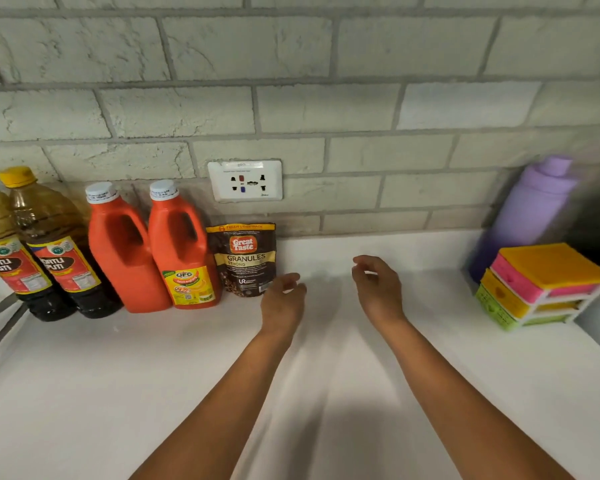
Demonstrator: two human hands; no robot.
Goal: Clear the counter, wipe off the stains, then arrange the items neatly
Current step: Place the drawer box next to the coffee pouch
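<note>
I'm reading this as the arranging stage; counter (84, 393) is looking white and I'm not seeing stains from here; items are lining up along the brick wall, presumably to keep the front working area free.

Row from the left: two soy sauce bottles (45, 251) standing side by side; two orange ketchup jugs (153, 251) just beside them, handles facing out; coffee granules pouch (245, 259) closing the row, upright, label forward, sitting under the wall socket (245, 180).

Left hand (283, 303) is hovering just beside the pouch, fingers loosely curled, gripping nothing; I can't tell if a fingertip is touching the pouch edge; right hand (378, 289) is hanging over bare counter, fingers relaxed and slightly bent, holding nothing.

Far right: purple bottle (530, 216) at the wall, blurred; small coloured drawer organiser (541, 285) in front of it, well apart from the row.

My guess: both hands are spacing out to judge the gap, and the right-side group is likely needing to shift next.
</note>
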